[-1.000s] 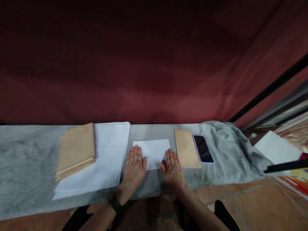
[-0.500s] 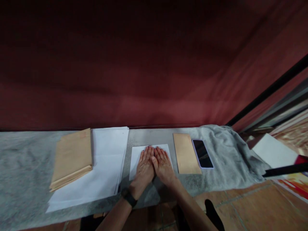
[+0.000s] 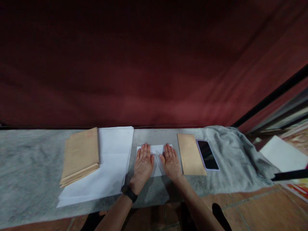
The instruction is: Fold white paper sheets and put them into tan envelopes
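Note:
A white sheet of paper [image 3: 157, 165], apparently folded, lies on the grey cloth between my hands. My left hand [image 3: 143, 163] rests flat on its left side, fingers stretched out and pointing away from me. Flat on the right side lies my right hand [image 3: 171, 163], its fingers also extended. Both thumbs point inward, with a strip of paper showing between them. The palms hide the paper's two sides. To the right of my right hand is a single brown envelope [image 3: 192, 154].
At left, a stack of brown envelopes [image 3: 80, 154] overlaps larger white sheets [image 3: 115, 160]. A phone [image 3: 208, 155] sits right of the single envelope. Bunched grey cloth [image 3: 231, 150] covers the right end. A red curtain [image 3: 149, 80] hangs behind; tiled floor [image 3: 255, 205] shows in front.
My hands were together at the middle of the paper. They have slid apart, left and right, to its sides. The whole view has shifted slightly.

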A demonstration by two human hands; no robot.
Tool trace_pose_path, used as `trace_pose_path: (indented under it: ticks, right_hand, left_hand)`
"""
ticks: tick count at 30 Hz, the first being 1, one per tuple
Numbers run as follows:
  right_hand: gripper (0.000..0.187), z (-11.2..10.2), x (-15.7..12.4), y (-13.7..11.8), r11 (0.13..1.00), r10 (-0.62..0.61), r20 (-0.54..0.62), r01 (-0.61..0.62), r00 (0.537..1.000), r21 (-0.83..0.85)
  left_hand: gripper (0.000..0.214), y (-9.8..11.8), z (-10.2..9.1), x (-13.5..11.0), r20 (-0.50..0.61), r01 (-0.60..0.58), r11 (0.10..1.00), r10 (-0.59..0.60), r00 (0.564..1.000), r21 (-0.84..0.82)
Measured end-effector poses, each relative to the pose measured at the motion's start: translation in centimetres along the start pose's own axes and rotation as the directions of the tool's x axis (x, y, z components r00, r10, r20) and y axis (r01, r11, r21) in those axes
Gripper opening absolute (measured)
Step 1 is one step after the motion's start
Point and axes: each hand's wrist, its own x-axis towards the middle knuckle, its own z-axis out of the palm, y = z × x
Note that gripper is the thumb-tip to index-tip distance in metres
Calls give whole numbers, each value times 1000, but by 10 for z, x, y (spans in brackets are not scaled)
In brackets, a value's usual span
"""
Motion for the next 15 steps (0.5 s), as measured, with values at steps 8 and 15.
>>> trace_pose_path:
  ticks: [8, 15]
  right_hand:
    - [62, 2, -4, 8, 999, 35, -99, -38, 994, -28]
    - [65, -3, -10, 12, 998, 56, -85, -59, 995, -32]
  left_hand:
    - [61, -16, 7, -4, -83, 81, 996, -85, 993, -50]
    - [59, -18, -5, -3, -80, 146, 989, -148, 986, -33]
